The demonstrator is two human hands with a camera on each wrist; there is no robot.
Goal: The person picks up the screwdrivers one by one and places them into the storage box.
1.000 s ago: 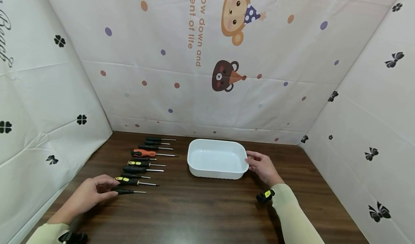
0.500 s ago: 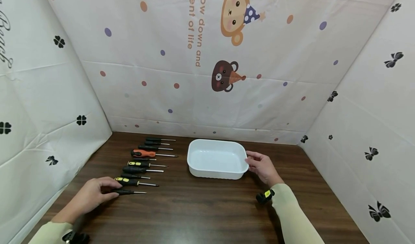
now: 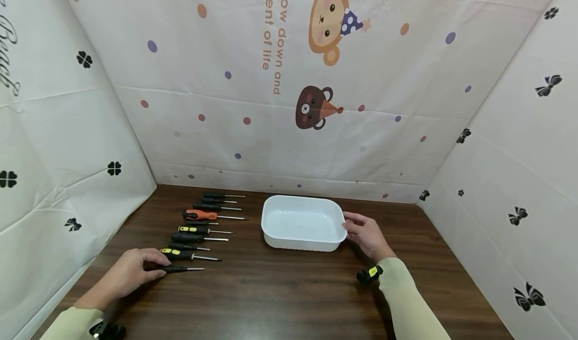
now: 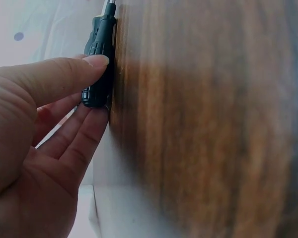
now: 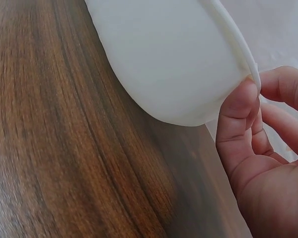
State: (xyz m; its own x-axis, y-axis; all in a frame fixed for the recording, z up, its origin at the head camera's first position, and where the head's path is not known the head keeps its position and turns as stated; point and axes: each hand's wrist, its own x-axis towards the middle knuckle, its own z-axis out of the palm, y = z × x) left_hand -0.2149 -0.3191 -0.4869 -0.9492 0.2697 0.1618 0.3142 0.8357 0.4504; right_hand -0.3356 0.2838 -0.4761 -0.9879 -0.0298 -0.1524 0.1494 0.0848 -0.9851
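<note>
Left hand [image 3: 130, 272] edged along screwdriver [image 3: 180, 269] — right hand [image 3: 368, 236] pinches white container [image 3: 300, 243].

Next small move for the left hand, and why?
I'd probably lift the nearest black screwdriver straight up. The left hand pinches its handle between thumb and fingers, and a yellow-and-black screwdriver lies close beside it, so a sideways drag might knock that one. The right hand holds the rim of the white tray, which likely steadies it.
</note>
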